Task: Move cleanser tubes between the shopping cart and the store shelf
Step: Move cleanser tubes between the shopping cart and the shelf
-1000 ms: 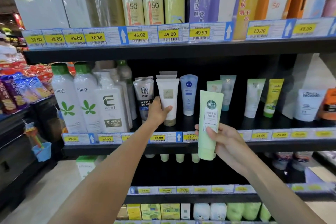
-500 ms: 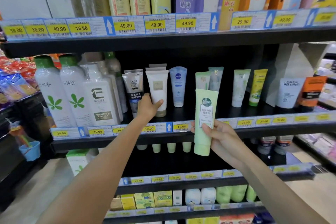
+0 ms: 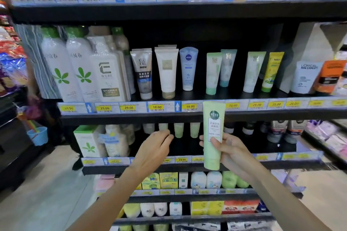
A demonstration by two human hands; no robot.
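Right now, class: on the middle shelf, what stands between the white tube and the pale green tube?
A blue Nivea tube stands upright between the white tube and the pale green tube, seen in the head view.

A pale green cleanser tube (image 3: 213, 135) is held upright before the store shelf (image 3: 187, 116).

The tube is gripped at its lower half by the right hand (image 3: 230, 151), cap end down. The left hand (image 3: 153, 149) is held empty, fingers loosely extended, near small tubes on the lower tier. A white tube (image 3: 166, 72) and a blue tube (image 3: 188, 68) are stood above.
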